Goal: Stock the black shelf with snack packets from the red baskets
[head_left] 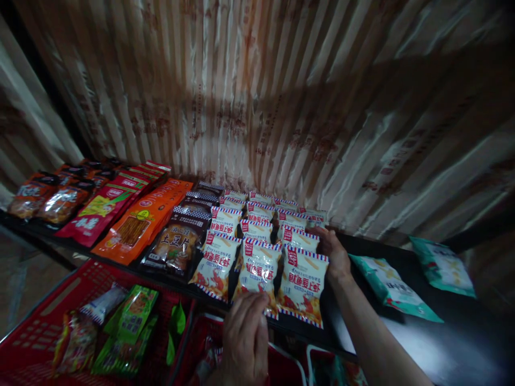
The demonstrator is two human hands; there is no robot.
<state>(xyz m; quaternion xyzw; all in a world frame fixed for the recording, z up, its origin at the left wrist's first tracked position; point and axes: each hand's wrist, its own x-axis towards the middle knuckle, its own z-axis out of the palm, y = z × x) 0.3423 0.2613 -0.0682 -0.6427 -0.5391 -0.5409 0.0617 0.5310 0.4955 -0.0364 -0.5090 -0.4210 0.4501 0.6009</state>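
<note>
Three rows of white snack bags (pixel 302 281) with red-and-blue striped edges stand on a black shelf (pixel 378 241). In front of the middle row, my left hand (pixel 246 335) is raised at the shelf's front edge, its fingers stretched out close together and holding nothing. The nearest bag there is the front middle snack bag (pixel 257 271), partly covered by my fingertips. My right hand (pixel 333 252) reaches along the right side of the right-hand row, open, with its fingers against or just beside the bags; its fingertips are partly hidden.
Left of the white bags stand brown potato-chip bags (pixel 175 244), orange bags (pixel 140 220), pink bags (pixel 94 214) and dark-orange bags (pixel 60 201). Two teal bags (pixel 396 287) lie on the right. Below are red baskets (pixel 48 300) with green packets (pixel 131 316). A corrugated wall (pixel 241 107) stands behind.
</note>
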